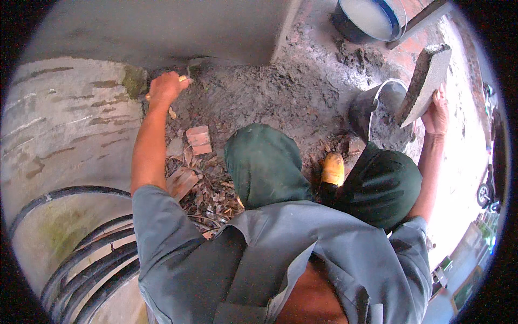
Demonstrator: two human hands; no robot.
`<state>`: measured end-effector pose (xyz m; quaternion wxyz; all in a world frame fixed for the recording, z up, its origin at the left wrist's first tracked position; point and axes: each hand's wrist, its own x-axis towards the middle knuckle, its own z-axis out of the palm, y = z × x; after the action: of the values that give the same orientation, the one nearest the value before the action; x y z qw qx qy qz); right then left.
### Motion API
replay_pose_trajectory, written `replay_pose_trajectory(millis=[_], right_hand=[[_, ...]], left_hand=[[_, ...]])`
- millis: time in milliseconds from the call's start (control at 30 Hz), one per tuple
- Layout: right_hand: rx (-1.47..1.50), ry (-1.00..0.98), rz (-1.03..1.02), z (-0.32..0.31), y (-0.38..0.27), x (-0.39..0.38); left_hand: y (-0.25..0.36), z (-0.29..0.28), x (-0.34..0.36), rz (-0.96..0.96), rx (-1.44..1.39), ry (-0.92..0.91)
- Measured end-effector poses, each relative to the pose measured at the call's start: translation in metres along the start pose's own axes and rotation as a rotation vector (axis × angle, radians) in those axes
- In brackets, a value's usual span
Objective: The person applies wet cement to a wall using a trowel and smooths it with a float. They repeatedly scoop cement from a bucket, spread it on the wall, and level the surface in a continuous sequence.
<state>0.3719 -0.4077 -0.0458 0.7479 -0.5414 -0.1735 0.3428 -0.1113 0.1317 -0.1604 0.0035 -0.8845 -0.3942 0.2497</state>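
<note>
My left hand [167, 86], at the foot of the wall, is closed around a light wooden handle [182, 79]; what the handle belongs to is hard to make out. My right hand [436, 110] grips a grey, rough-edged flat board [423, 81], held tilted above a black bucket [362, 113] with a metal handle and grey mortar [393, 110] inside. Grey muddy ground [259, 92] with broken bricks [198, 139] and dry leaves lies between my hands. My bent knees and a yellow boot [333, 168] are below.
A grey wall [162, 29] stands ahead, a stained low wall [70, 102] at left. A blue tub of cloudy liquid [369, 16] sits at upper right. Coiled black hoses [91, 259] are at lower left. Small wheels [484, 194] show at the far right rim.
</note>
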Motion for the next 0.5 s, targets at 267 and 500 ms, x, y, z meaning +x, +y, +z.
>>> replay_pose_trajectory(millis=[267, 500], right_hand=[[-0.039, -0.014, -0.012, 0.008, -0.001, -0.002], [-0.039, 0.029, -0.021, -0.005, 0.001, 0.001]], left_hand=[[-0.049, -0.001, 0.002, -0.044, 0.090, 0.054], [-0.080, -0.019, -0.024, -0.007, 0.117, 0.021]])
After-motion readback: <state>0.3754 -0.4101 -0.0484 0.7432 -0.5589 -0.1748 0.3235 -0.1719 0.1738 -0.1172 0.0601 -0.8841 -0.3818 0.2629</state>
